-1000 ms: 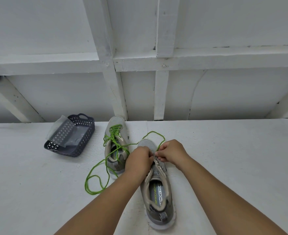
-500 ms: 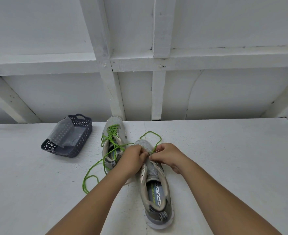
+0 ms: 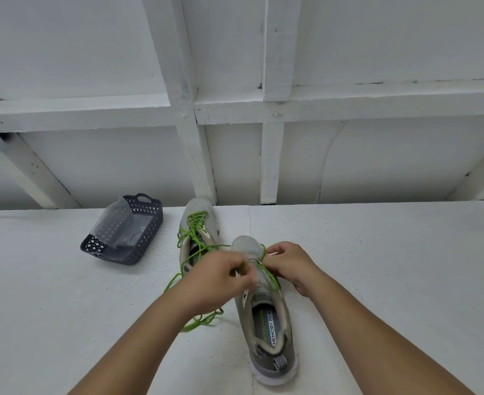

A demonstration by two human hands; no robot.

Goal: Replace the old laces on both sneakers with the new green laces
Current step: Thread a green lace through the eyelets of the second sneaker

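Near sneaker [image 3: 266, 312] is lying on the white table [image 3: 392, 266], toe pointing away, with a green lace [image 3: 269, 276] running through its front eyelets. Left hand [image 3: 221, 276] and right hand [image 3: 288, 265] are each pinching that lace over the tongue, grips pressed together. Far sneaker [image 3: 198, 229], already laced green, is sitting just beside. Dark basket [image 3: 126, 232] holding clear plastic is resting to the left.

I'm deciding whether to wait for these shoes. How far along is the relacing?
Done: the far sneaker already carries green lace, though its ends look loose. In hand: the left hand and right hand pinch the green lace at the near sneaker, near its toe end. Left: the eyelets nearer the heel look empty.
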